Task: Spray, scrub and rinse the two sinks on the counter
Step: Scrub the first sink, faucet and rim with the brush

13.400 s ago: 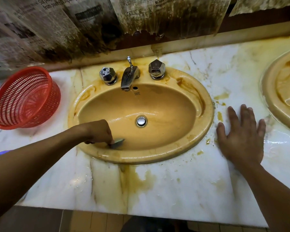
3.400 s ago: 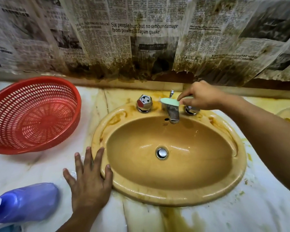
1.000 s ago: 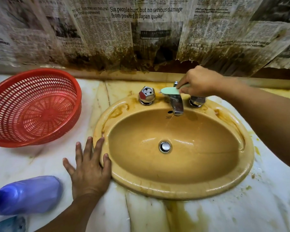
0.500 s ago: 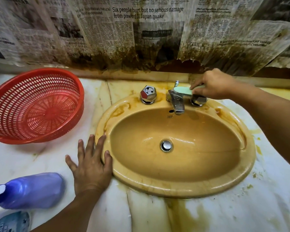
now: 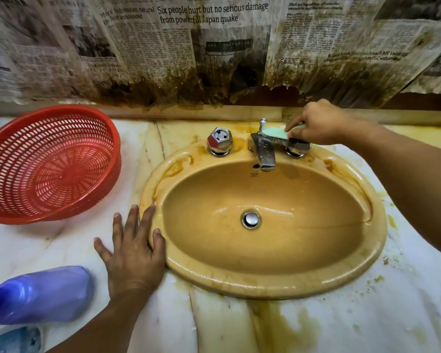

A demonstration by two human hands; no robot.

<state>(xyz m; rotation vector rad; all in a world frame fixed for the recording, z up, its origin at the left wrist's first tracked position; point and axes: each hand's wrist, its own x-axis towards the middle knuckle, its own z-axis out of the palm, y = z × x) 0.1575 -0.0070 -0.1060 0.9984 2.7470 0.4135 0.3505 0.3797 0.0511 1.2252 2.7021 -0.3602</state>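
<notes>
A stained yellow oval sink (image 5: pixel 270 281) sits in the white marble counter (image 5: pixel 367 314), with a chrome drain (image 5: pixel 250 219) at its middle. My right hand (image 5: pixel 316 123) grips a light green scrub brush (image 5: pixel 275 133) and holds it on top of the chrome faucet (image 5: pixel 264 154), over the right tap (image 5: pixel 297 149). The left tap (image 5: pixel 219 141) stands bare. My left hand (image 5: pixel 133 253) lies flat with fingers spread on the counter, fingertips touching the sink's left rim. A purple spray bottle (image 5: pixel 41 294) lies at the lower left.
A red plastic basket (image 5: pixel 49 164) stands on the counter left of the sink. Stained, wet newspaper (image 5: pixel 214 47) covers the wall behind. Brown streaks run over the counter's front below the sink. A blue-labelled item (image 5: pixel 13 340) shows at the bottom left corner.
My right hand has slid the brush to the right along the faucet top toward the right tap. My left hand has stayed flat by the sink's rim.
</notes>
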